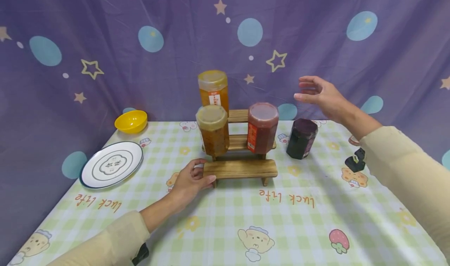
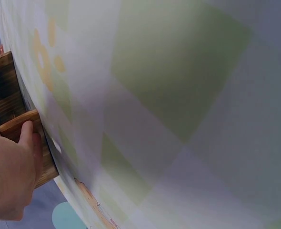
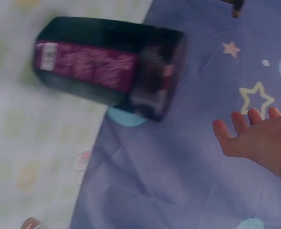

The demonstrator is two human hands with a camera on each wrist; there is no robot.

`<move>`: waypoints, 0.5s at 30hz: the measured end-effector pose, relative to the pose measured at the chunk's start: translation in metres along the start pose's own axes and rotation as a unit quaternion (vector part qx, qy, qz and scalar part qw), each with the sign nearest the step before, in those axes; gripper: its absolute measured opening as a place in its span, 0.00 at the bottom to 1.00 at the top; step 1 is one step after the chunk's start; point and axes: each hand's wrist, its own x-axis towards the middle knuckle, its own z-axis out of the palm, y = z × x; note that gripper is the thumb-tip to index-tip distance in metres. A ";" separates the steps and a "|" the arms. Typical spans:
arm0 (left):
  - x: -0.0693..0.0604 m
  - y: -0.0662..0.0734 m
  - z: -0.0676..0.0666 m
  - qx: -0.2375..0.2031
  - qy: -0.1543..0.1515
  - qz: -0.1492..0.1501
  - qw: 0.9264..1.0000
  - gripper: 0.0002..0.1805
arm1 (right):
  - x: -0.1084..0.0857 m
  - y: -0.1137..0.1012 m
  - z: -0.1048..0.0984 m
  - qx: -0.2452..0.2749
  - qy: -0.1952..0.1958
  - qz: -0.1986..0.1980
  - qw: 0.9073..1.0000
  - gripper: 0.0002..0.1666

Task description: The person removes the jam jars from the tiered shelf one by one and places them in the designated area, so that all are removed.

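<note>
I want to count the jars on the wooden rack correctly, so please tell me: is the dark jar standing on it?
No, the dark jar stands on the checked tablecloth, beside the wooden rack.

Three jars (image 1: 213,132) stand on the rack (image 1: 240,169); left of it lie a plate (image 1: 131,156) and bowl (image 1: 131,126), right another jar (image 1: 301,139).

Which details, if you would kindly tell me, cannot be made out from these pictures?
Dark jar: its label print is blurred in the right wrist view.
Yellow jar: its base is hidden behind the amber jar in the head view.
Red jar: its label print is too small to read in the head view.
Wooden stand: cut off by the left edge of the left wrist view and partly covered by the left hand.
</note>
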 end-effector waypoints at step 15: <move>0.001 0.000 0.000 -0.005 0.000 -0.002 1.000 0.33 | 0.021 -0.038 0.028 0.026 -0.041 -0.042 0.998 0.42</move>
